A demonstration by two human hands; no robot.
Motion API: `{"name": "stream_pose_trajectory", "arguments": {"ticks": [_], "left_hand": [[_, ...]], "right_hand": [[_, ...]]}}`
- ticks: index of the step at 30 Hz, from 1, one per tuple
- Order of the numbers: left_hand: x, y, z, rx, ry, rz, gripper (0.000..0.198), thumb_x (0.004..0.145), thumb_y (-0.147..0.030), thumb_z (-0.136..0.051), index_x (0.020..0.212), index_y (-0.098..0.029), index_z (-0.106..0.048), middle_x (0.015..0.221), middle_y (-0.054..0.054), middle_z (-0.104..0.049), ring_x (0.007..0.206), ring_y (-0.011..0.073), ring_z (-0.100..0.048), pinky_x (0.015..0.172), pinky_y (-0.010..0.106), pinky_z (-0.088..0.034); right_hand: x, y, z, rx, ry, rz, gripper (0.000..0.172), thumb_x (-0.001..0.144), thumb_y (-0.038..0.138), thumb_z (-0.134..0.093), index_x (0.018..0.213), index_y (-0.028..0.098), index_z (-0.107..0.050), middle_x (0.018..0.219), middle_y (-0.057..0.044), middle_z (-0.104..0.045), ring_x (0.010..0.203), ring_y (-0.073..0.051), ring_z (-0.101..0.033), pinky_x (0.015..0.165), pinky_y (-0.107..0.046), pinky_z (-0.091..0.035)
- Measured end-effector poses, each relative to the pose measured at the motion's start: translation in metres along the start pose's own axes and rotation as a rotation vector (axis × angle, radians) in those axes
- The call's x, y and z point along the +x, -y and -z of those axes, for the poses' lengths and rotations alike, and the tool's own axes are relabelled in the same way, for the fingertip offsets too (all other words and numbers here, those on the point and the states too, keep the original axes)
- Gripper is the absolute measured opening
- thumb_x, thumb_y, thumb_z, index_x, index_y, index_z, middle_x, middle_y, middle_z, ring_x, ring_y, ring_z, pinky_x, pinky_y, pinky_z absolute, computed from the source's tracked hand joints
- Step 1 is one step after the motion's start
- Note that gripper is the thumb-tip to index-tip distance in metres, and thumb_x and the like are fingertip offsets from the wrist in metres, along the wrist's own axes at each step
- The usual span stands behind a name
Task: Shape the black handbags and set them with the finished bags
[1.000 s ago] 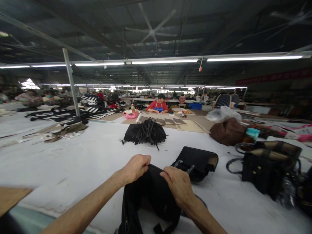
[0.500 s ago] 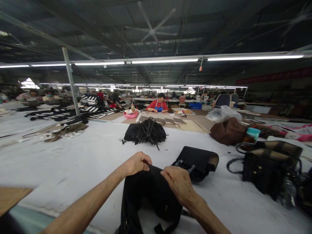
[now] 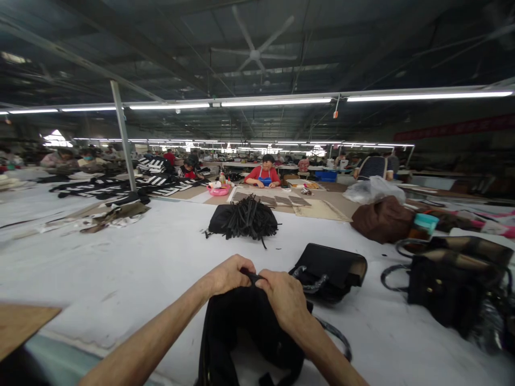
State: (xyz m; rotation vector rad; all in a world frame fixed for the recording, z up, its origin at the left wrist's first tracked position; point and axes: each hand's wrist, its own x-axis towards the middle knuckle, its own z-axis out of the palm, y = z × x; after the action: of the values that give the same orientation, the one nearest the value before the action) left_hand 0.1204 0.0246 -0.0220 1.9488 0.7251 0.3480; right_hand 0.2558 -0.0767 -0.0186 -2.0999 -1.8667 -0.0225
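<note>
A black handbag (image 3: 217, 332) stands on the white-covered table in front of me, its opening facing up toward me. My left hand (image 3: 233, 274) pinches the far rim of the bag between thumb and fingers. Close beside it, my right hand (image 3: 284, 297) is closed on the same rim, the two thumbs nearly meeting. Behind my right forearm a wrapped handle loop (image 3: 340, 339) sticks out. Just beyond my right hand lies another black handbag (image 3: 332, 268) with plastic-wrapped handles.
A heap of black strips (image 3: 249, 217) lies ahead on the table (image 3: 120, 268). To the right are a brown bundle (image 3: 382, 220), a jar with a turquoise lid (image 3: 424, 225) and more black bags (image 3: 450, 284). Across the table sits a person in red (image 3: 263, 174).
My hands have come closer together along the bag's rim, bunching it between them. The handle loop beside my right forearm now shows more. The view has shifted slightly.
</note>
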Motion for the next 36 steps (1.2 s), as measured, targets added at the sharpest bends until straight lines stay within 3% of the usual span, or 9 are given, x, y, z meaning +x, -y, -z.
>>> {"name": "stream_pose_trajectory", "arguments": {"ticks": [7, 15, 19, 26, 31, 36], "left_hand": [[-0.005, -0.002, 0.002, -0.024, 0.072, -0.01, 0.024, 0.061, -0.021, -0.052, 0.08, -0.012, -0.065, 0.056, -0.004, -0.049, 0.047, 0.0074, -0.038, 0.041, 0.018, -0.027], [-0.001, -0.004, 0.0, 0.055, 0.006, -0.105, 0.021, 0.065, -0.024, -0.052, 0.073, -0.011, -0.065, 0.063, -0.001, -0.055, 0.057, 0.0102, -0.045, 0.052, 0.019, -0.034], [0.002, -0.003, 0.001, 0.078, -0.005, -0.079, 0.018, 0.064, -0.024, -0.053, 0.072, -0.013, -0.064, 0.064, -0.001, -0.057, 0.06, 0.0116, -0.048, 0.057, 0.02, -0.037], [0.003, -0.005, 0.003, 0.122, -0.008, -0.048, 0.017, 0.064, -0.025, -0.052, 0.071, -0.014, -0.063, 0.064, -0.002, -0.057, 0.062, 0.0121, -0.048, 0.059, 0.021, -0.036], [0.001, -0.007, 0.003, 0.135, 0.005, -0.044, 0.017, 0.065, -0.025, -0.052, 0.071, -0.014, -0.063, 0.064, -0.002, -0.055, 0.063, 0.012, -0.047, 0.062, 0.021, -0.037], [0.005, -0.014, -0.003, 0.127, 0.05, -0.084, 0.019, 0.066, -0.027, -0.054, 0.073, -0.014, -0.064, 0.07, -0.001, -0.058, 0.067, 0.0128, -0.05, 0.064, 0.02, -0.038]], "right_hand": [[0.011, -0.012, 0.0, 0.159, 0.079, 0.036, 0.022, 0.076, 0.028, -0.046, 0.064, 0.02, -0.063, 0.063, 0.0, -0.063, 0.063, -0.012, -0.053, 0.055, -0.021, -0.028], [0.003, -0.007, 0.002, -0.067, 0.022, 0.072, 0.03, 0.083, 0.031, -0.038, 0.068, 0.021, -0.062, 0.069, -0.003, -0.066, 0.067, -0.015, -0.057, 0.059, -0.024, -0.03], [-0.007, -0.027, 0.015, -0.126, 0.086, 0.015, 0.027, 0.083, 0.03, -0.041, 0.069, 0.02, -0.062, 0.073, -0.005, -0.066, 0.068, -0.017, -0.058, 0.057, -0.025, -0.029], [-0.033, -0.077, 0.02, 0.181, 0.091, 0.032, 0.028, 0.083, 0.031, -0.038, 0.065, 0.02, -0.056, 0.061, 0.004, -0.055, 0.063, -0.01, -0.048, 0.056, -0.021, -0.027], [-0.038, -0.08, 0.015, 0.199, 0.02, 0.027, 0.033, 0.085, 0.033, -0.035, 0.059, 0.019, -0.052, 0.057, 0.005, -0.05, 0.061, -0.01, -0.046, 0.058, -0.021, -0.028], [-0.054, -0.08, 0.026, 0.159, 0.01, -0.034, 0.032, 0.084, 0.035, -0.036, 0.061, 0.021, -0.054, 0.062, 0.004, -0.056, 0.066, -0.013, -0.05, 0.061, -0.022, -0.031]]}}
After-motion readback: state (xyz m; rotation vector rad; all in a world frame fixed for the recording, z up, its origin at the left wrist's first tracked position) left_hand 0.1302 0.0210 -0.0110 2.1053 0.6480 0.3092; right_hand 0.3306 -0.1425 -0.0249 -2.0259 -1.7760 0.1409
